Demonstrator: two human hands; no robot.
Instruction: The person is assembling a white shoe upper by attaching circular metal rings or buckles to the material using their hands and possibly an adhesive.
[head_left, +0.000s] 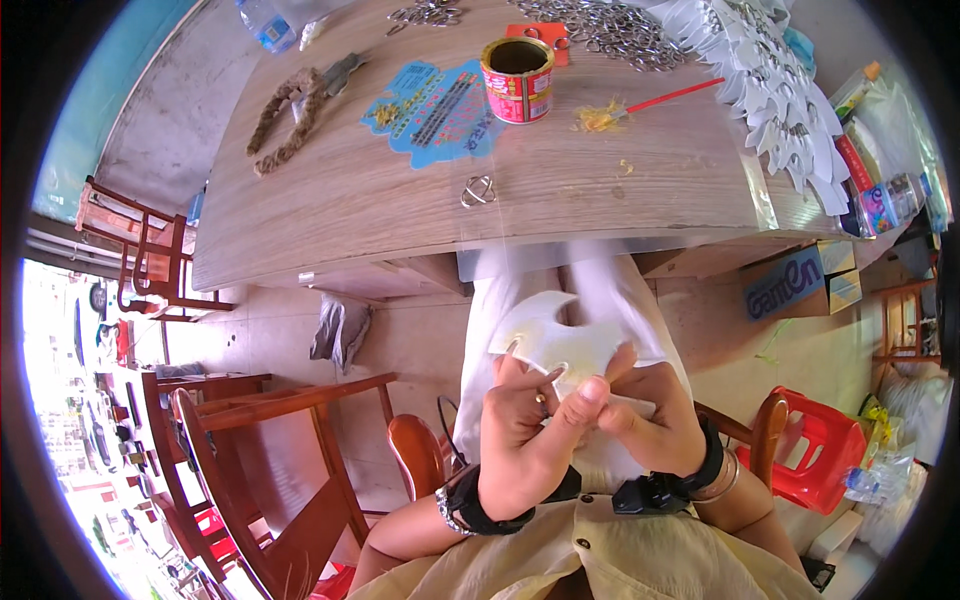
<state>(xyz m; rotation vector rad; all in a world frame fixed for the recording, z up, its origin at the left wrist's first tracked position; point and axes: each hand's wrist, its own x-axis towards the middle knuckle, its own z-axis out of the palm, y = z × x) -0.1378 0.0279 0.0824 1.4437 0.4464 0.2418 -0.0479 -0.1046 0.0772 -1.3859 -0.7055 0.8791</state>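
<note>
Both hands are over my lap, closed on a thin white cut-out piece [560, 338] with curved notches and pointed corners. My left hand [522, 425] grips its near left part, with the thumb pressed on the near edge. At the near right part, my right hand [655, 412] pinches it between thumb and fingers, which hide some of that edge. Ahead on the table [350, 220] lie a few loose metal rings [478, 190], close to the front edge. Beyond them stands an open red-and-white tin can [518, 85].
Left of the can are a blue cut-out card [430, 115] with yellow residue and pliers with wrapped handles [290, 120]. A red stick [675, 95] with a yellow-smeared end lies right. Metal rings [630, 35] and white pieces [760, 80] are heaped behind. A red stool [815, 450] stands at right.
</note>
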